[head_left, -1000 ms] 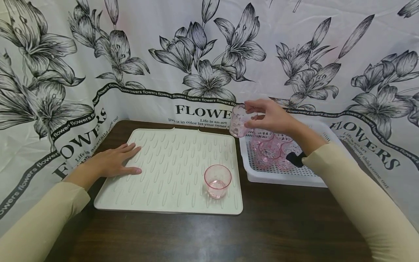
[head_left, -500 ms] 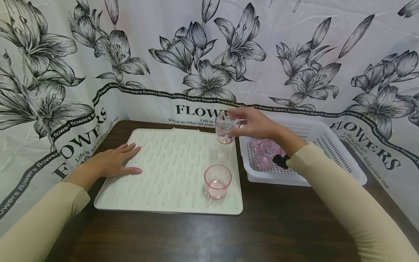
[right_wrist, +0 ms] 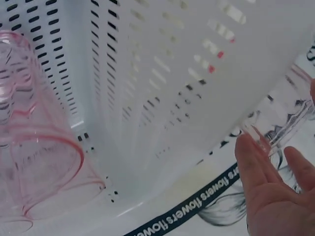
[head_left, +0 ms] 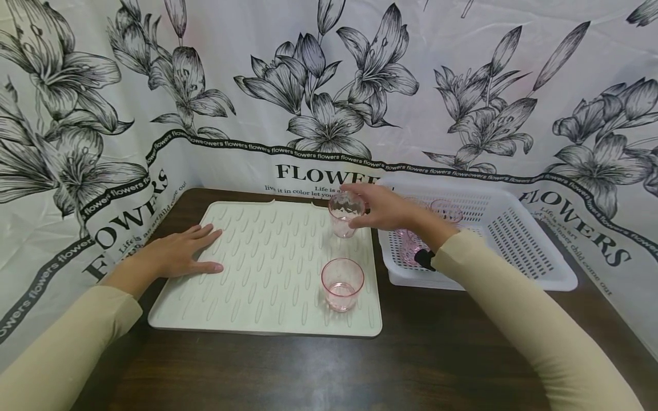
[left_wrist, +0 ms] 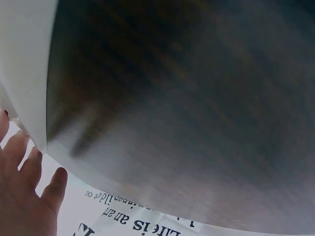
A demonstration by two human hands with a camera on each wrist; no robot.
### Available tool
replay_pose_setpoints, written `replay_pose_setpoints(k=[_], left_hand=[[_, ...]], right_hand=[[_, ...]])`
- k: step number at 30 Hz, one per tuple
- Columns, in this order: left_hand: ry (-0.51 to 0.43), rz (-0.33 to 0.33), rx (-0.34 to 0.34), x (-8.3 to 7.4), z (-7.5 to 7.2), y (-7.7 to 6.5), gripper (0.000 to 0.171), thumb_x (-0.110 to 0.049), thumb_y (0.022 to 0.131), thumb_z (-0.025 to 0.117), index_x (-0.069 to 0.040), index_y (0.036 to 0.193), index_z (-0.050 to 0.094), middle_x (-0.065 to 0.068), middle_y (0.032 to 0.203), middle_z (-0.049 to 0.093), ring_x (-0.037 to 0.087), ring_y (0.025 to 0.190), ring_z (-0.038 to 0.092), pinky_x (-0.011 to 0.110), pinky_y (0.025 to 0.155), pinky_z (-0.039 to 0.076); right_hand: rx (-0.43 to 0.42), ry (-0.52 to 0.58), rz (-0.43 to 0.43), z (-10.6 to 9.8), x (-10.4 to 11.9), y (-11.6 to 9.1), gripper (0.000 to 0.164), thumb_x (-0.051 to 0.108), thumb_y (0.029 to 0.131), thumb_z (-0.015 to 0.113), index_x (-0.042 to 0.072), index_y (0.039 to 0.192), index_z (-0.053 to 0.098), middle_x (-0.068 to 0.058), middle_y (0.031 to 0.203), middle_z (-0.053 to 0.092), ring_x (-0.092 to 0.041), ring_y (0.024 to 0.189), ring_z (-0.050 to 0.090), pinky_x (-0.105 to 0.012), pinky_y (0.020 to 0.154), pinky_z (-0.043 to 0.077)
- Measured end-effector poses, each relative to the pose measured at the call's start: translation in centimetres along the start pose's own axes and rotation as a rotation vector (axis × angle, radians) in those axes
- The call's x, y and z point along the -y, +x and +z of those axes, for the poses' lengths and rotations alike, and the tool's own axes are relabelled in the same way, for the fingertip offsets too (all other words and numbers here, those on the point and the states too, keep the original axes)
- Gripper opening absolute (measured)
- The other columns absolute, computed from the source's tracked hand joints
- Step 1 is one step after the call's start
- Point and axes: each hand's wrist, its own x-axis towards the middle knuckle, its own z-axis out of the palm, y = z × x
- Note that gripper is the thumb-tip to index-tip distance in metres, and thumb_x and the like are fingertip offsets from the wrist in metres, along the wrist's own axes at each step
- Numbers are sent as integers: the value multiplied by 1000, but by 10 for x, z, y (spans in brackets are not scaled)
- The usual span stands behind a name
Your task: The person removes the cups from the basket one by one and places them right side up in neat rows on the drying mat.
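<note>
My right hand [head_left: 382, 206] grips a clear pinkish drinking glass [head_left: 343, 217] by its side, over the back right part of the white ridged mat [head_left: 257, 268]. Whether the glass's base touches the mat, I cannot tell. In the right wrist view the fingers [right_wrist: 251, 167] lie against the glass [right_wrist: 280, 118]. A second pink-rimmed glass [head_left: 342, 285] stands upright on the mat, nearer the front right corner. My left hand [head_left: 177, 254] rests on the mat's left edge with fingers spread and holds nothing; the left wrist view shows part of that hand [left_wrist: 29, 187].
A white perforated basket [head_left: 534, 251] stands right of the mat, with several pink glasses [head_left: 447, 210] in it, partly hidden by my right arm. The dark wooden table [head_left: 257, 371] carries everything. A flower-printed cloth [head_left: 216, 103] hangs behind.
My right hand has carried the glass left and down, from the basket's left edge to over the mat's back right part, and the glass has turned more rim-up. The left hand stays put.
</note>
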Motion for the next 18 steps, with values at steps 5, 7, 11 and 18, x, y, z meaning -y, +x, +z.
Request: replay_pose_setpoints(k=[5, 7, 11, 18], left_hand=[[0, -4, -4, 1, 1, 0, 104, -79, 83, 53, -8, 155, 32, 25, 159, 27, 51, 143, 25, 73, 101, 31], [5, -5, -7, 1, 1, 1, 104, -79, 83, 52, -8, 155, 32, 25, 159, 27, 51, 143, 25, 73, 101, 31], [-1, -8, -5, 0, 1, 0, 104, -80, 83, 52, -8, 156, 31, 25, 159, 26, 50, 143, 25, 72, 102, 30], [-19, 8, -12, 0, 0, -1, 102, -77, 84, 54, -7, 155, 32, 25, 159, 27, 50, 143, 25, 70, 104, 30]], right_hand=[[20, -27, -23, 7, 0, 6, 82, 19, 86, 78, 4, 154, 33, -16, 150, 46, -31, 127, 54, -47, 107, 41], [26, -11, -39, 9, 1, 8, 82, 16, 86, 78, 1, 153, 34, -18, 152, 43, -34, 132, 50, -48, 111, 37], [52, 35, -46, 11, 0, 10, 79, 11, 86, 77, 0, 151, 36, -19, 153, 42, -36, 134, 48, -48, 111, 37], [125, 28, -37, 16, -5, 15, 74, 12, 88, 77, 0, 150, 38, -16, 154, 42, -32, 140, 42, -46, 114, 33]])
